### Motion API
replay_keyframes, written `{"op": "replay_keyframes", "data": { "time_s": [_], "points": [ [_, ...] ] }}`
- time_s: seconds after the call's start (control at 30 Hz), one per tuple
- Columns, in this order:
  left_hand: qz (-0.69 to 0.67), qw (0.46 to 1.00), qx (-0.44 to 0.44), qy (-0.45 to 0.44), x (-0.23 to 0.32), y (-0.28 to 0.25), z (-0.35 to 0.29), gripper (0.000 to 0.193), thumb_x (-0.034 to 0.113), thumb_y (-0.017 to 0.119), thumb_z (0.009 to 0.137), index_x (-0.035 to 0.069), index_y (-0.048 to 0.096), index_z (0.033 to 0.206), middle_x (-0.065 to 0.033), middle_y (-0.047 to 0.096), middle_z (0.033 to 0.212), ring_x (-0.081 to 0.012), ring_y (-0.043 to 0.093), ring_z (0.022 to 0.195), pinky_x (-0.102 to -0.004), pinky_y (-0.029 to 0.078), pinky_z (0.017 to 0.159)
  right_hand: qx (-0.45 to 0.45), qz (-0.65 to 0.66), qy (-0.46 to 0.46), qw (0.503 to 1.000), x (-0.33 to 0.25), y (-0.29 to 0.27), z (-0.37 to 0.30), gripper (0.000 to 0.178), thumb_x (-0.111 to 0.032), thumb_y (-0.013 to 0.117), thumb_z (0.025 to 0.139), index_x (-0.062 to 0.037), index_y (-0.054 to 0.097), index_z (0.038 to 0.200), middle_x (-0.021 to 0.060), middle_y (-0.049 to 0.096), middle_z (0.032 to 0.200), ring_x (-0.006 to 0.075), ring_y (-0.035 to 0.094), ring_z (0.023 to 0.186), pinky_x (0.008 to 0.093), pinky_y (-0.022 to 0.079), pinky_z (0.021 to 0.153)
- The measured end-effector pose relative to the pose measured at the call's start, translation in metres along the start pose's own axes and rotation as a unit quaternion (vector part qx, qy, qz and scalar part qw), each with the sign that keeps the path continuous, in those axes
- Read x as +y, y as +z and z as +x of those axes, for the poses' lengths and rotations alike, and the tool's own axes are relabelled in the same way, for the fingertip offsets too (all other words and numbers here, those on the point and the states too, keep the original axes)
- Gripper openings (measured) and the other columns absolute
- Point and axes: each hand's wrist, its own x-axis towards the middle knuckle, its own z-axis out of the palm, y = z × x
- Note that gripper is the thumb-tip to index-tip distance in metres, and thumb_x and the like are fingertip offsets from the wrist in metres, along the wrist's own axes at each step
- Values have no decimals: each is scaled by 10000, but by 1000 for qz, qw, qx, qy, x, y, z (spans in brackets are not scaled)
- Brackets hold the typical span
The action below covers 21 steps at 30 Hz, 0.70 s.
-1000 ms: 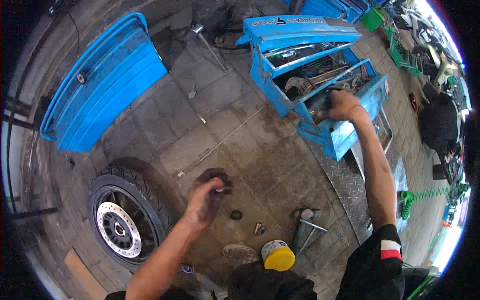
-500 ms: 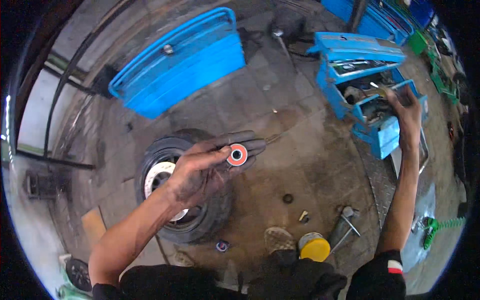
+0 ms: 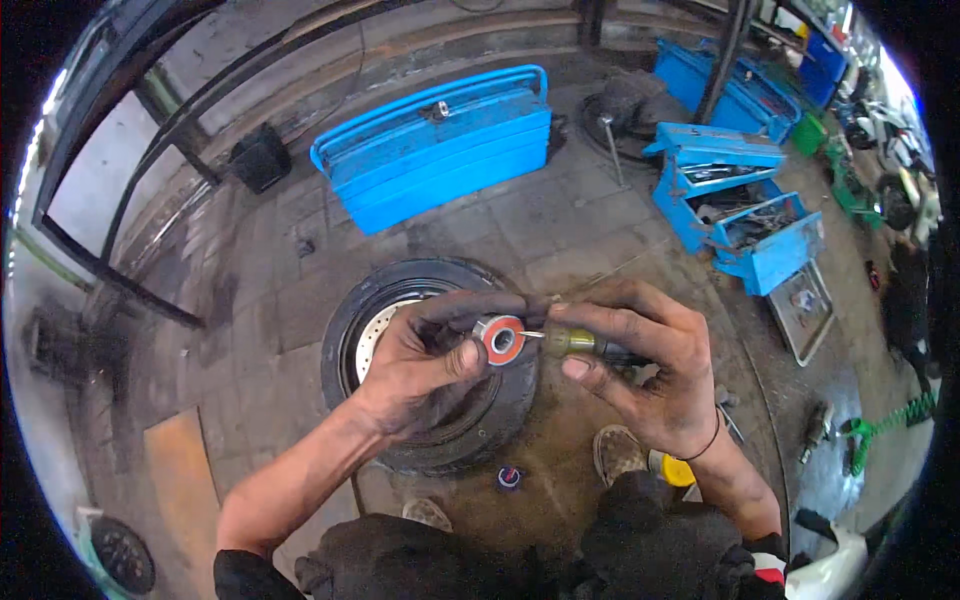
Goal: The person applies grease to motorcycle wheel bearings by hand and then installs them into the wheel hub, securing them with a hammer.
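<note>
My left hand (image 3: 415,375) pinches a ball bearing (image 3: 514,351) by its rim, thumb in front and fingers behind. The bearing has a metal outer ring, an orange-red seal and a round hole in the middle. From the right, my right hand (image 3: 655,345) grips a screwdriver (image 3: 570,341) with a yellow-green handle. Its thin metal tip reaches the seal side of the bearing near the hole; whether it presses under the seal I cannot tell. Below my left hand a wheel with a black tyre (image 3: 345,330) and a pale brake disc (image 3: 372,345) lies on the floor.
A closed blue toolbox (image 3: 440,160) stands ahead. An open blue toolbox (image 3: 770,265) with tools is at the right, beside a metal tray (image 3: 806,345). Near my feet are a yellow lid (image 3: 677,470) and a small blue round container (image 3: 509,478). A green coiled hose (image 3: 900,425) lies far right.
My right hand has come from the open toolbox to the bearing, with the screwdriver in it. My left hand has shifted slightly right and turned, from an open palm to a pinch on the bearing.
</note>
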Motion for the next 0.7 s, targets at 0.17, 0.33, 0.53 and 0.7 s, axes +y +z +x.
{"op": "replay_keyframes", "data": {
  "time_s": [0.17,0.33,0.53,0.7],
  "points": [
    [-21,998,-66,12,6,3,-15,601,301,793,834,-57,597,1275,-159,646,1264,-219,603,1175,-370,437,1056,18,-124,13,992,-51,6,-16,417,-105,811,724,-123,738,1134,93,681,913,233,666,723,333,529,615],
    [-45,990,-126,41,7,11,-17,606,308,796,829,-65,604,1267,-169,658,1242,-214,627,1138,-368,468,1022,69,-189,34,979,-93,4,-28,431,-118,815,713,-149,742,1136,90,685,943,235,679,748,332,539,622],
    [-3,986,-150,76,20,20,-23,620,318,824,800,-72,621,1237,-162,691,1170,-221,661,1075,-355,499,971,58,-289,2,955,-121,-1,-30,458,-120,816,693,-192,743,1140,84,671,937,245,674,743,342,542,629],
    [90,984,-117,100,22,14,-31,581,323,806,821,-54,647,1233,-126,710,1125,-156,648,1012,-318,506,914,23,-318,-21,948,-112,8,-30,492,-92,796,675,-208,739,1150,73,664,961,245,663,749,356,546,632]
  ]
}}
